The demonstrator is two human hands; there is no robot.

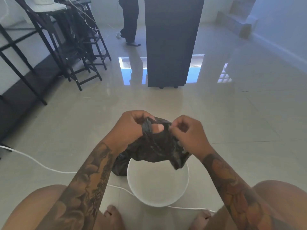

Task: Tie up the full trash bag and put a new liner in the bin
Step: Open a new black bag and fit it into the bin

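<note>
Black trash bag (159, 146) gripped between both hands, above white bin (157, 188)

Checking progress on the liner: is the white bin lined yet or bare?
Bare. The white bin shows only its pale inside; both hands hold the black bag bunched above its rim.

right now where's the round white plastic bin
In the head view the round white plastic bin stands on the tiled floor low at centre, between the person's bare feet, directly under the black plastic bag that both hands hold up.
</note>
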